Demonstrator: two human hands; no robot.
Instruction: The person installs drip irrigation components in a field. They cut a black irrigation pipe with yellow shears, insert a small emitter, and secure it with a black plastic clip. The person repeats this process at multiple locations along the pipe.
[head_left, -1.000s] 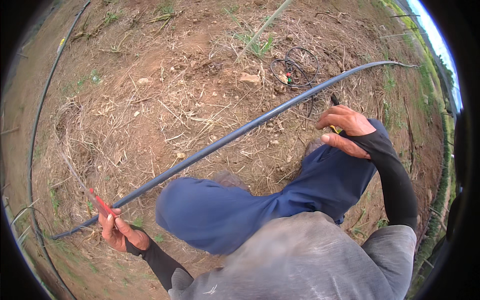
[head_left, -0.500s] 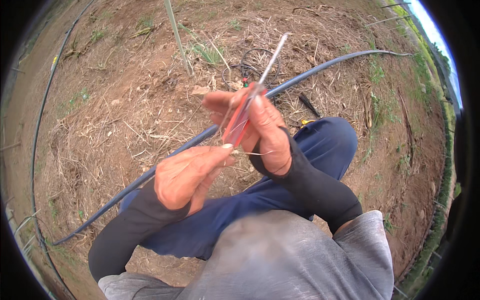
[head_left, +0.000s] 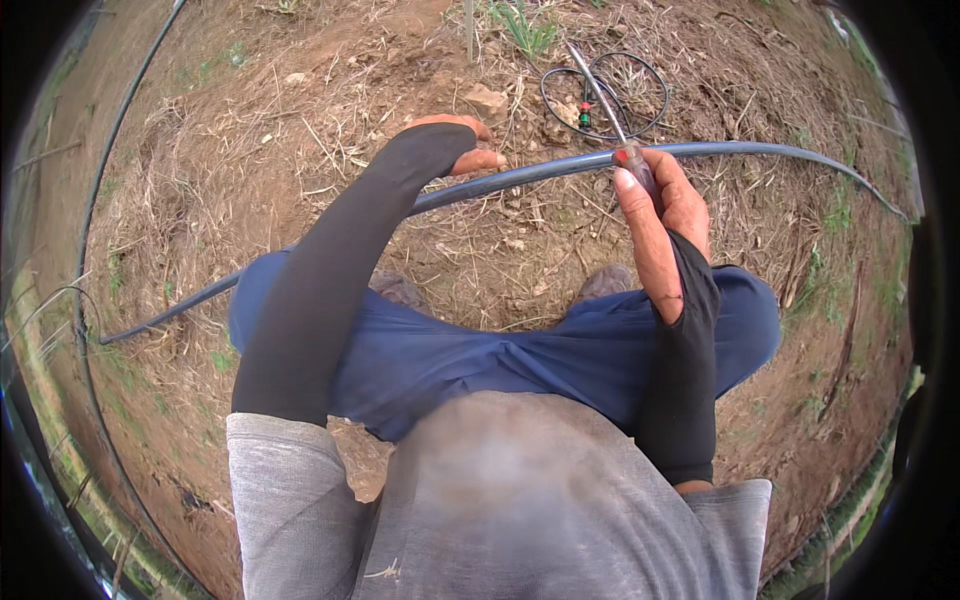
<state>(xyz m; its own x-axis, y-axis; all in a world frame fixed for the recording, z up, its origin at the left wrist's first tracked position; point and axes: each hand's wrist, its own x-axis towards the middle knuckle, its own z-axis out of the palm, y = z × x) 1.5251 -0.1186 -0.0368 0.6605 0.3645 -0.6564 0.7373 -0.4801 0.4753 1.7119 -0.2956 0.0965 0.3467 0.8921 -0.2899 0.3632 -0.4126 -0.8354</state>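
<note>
A screwdriver [head_left: 641,172] with a clear, red-marked handle is gripped in my right hand [head_left: 668,205], its long metal shaft pointing up and to the left. Below the hand and shaft, a dark blue-grey pipe [head_left: 540,174] crosses the ground. My left hand [head_left: 468,140] reaches out just beyond the pipe, thumb apart from the fingers, with nothing seen in it. Part of that hand is hidden by its black sleeve. Beyond the screwdriver tip lies a coil of thin black tubing [head_left: 665,88] with a small green and red fitting [head_left: 585,114].
My crossed legs in blue trousers [head_left: 470,350] are close below the pipe. A thin black hose [head_left: 84,230] runs along the left. A thin stake [head_left: 469,30] stands at the far middle near a grass tuft [head_left: 525,32]. Dry straw and stones cover the soil.
My hands have moved apart: the left went forward off the screwdriver to the pipe, the right shifted right, keeping the screwdriver. The view has also turned.
</note>
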